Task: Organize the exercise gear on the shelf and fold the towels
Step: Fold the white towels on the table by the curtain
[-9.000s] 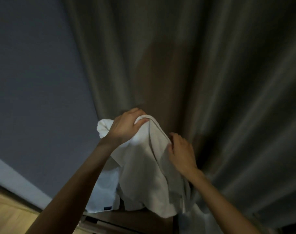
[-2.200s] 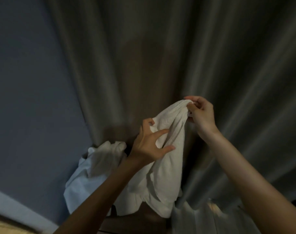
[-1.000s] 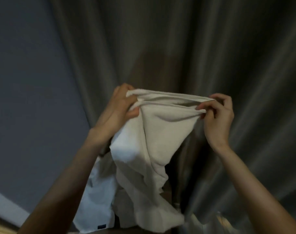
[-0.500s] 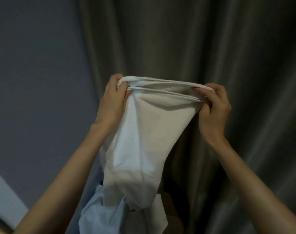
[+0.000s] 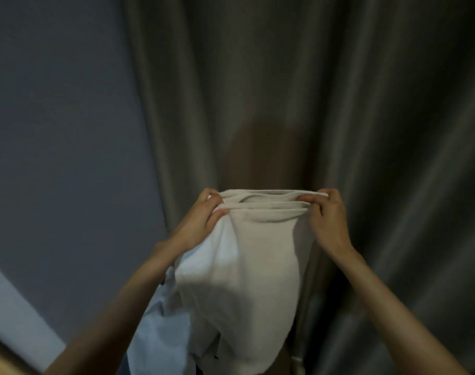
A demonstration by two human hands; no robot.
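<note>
One limp, doubled white towel (image 5: 239, 280) between left hand (image 5: 201, 224) and right hand (image 5: 329, 220).

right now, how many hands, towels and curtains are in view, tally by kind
hands: 2, the left hand and the right hand, each gripping a top corner of the white towel
towels: 2, the white towel held up, plus a pale cloth bunched below it, seemingly a second towel
curtain: 1
total: 5
</note>
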